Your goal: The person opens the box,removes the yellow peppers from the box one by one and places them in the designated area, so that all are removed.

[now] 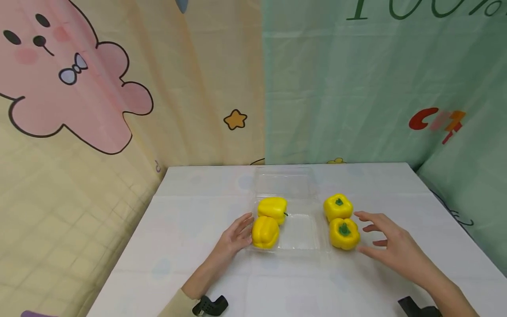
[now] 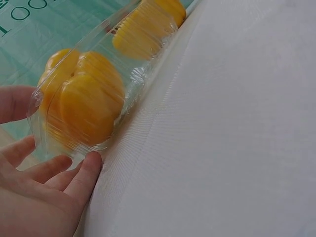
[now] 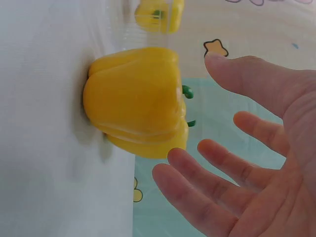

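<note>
A clear plastic clamshell box [image 1: 303, 231] lies unfolded on the table, its lid [image 1: 284, 182] toward the back. Two yellow bell peppers sit in its left half: the back one [image 1: 272, 208] on its side with the stem to the right, the front one [image 1: 265, 232] nearer me. My left hand [image 1: 233, 237] rests at the box's left side, fingertips right at the clear wall beside the front pepper [image 2: 89, 98]. Right of the box, two more yellow peppers stand stem up, one behind [image 1: 338, 207] the other [image 1: 344, 234]. My right hand [image 1: 390, 242] hovers beside them, fingers spread and holding nothing.
A white cloth covers the table [image 1: 190, 264]. Behind it hangs a printed curtain [image 1: 340, 88], yellowish on the left and green on the right. Black wrist mounts [image 1: 211, 305] sit on both forearms.
</note>
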`<state>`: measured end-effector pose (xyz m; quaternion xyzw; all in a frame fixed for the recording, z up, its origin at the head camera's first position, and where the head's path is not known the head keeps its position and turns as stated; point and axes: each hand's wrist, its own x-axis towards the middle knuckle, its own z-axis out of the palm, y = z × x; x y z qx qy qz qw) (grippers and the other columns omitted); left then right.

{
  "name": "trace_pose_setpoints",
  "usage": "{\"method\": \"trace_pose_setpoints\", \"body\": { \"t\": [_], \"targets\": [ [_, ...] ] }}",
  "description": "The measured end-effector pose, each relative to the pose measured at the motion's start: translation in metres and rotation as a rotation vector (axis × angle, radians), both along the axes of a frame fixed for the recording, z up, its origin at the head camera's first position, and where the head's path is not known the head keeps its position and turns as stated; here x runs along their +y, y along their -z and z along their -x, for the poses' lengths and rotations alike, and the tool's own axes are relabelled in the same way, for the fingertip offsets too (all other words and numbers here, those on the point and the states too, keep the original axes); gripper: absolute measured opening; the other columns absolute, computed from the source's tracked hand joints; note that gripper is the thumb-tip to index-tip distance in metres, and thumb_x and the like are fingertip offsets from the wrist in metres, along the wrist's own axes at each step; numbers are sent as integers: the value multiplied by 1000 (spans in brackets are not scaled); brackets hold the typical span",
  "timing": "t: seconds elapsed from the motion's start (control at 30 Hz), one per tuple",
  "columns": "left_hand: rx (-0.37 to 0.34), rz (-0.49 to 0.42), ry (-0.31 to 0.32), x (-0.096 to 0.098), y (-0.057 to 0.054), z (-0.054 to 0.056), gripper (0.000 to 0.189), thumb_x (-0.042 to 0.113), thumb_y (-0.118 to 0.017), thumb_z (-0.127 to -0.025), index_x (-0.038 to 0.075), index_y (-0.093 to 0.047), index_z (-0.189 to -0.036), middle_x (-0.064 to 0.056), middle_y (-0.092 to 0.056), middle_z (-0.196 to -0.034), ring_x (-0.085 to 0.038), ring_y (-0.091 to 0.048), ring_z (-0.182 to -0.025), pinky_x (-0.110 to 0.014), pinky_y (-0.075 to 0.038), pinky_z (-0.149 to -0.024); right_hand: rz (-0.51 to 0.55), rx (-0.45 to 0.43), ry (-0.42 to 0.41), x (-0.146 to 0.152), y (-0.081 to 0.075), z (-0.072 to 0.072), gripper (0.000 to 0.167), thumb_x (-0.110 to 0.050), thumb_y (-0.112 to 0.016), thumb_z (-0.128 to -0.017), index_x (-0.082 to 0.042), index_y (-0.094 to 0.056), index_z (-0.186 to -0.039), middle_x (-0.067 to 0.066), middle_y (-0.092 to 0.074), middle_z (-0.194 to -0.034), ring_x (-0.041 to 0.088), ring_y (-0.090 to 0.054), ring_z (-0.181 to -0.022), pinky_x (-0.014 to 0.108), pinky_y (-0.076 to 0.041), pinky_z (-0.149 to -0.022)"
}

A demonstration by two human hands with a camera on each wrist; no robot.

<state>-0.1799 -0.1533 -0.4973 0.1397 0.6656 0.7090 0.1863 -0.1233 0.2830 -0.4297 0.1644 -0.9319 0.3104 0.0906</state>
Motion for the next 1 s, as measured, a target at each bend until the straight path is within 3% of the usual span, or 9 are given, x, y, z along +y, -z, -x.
{"method": "trace_pose_setpoints", "body": {
  "t": [0.13, 0.27, 0.43, 0.67, 1.0],
  "targets": [
    [4, -4, -3, 0, 1, 1, 70, 16, -61, -100, 19, -26, -160, -6, -24, -164, -28, -27, -149, -46, -29, -117, -17, 48, -6, -5, -11, 3, 80, -21, -89, -77, -21, -50, -146, -2, -54, -132, 13, -61, -103, 25, -59, -69],
    [7, -5, -7, 0, 0, 2, 70, 17, -62, -100, 19, -26, -160, -5, -25, -164, -27, -28, -149, -45, -30, -117, -17, 81, -15, -10, -18, 7, 80, -17, -90, -76, -23, -50, -146, -3, -54, -132, 11, -60, -104, 23, -58, -71],
    [9, -2, -6, 0, 1, 1, 70, 18, -61, -100, 20, -26, -160, -5, -24, -164, -28, -26, -149, -47, -28, -118, -6, 105, -35, -19, -22, 11, 77, -23, -89, -78, -23, -51, -144, 1, -56, -132, 14, -61, -104, 22, -58, -70],
    [3, 1, -11, 0, 4, 1, 68, 18, -61, -100, 21, -27, -159, -5, -25, -164, -28, -25, -150, -45, -30, -117, 44, 95, -103, -37, -24, 17, 74, -17, -88, -78, -19, -53, -142, 5, -57, -129, 24, -62, -103, 30, -61, -70],
    [-26, -7, -29, 1, 3, -2, 69, 21, -64, -98, 26, -31, -158, -2, -27, -163, -26, -27, -149, -48, -27, -118, 87, 41, -138, -69, -22, 31, 69, -22, -86, -82, -26, -53, -142, -4, -56, -126, 24, -64, -105, 32, -61, -75]
  ]
}}
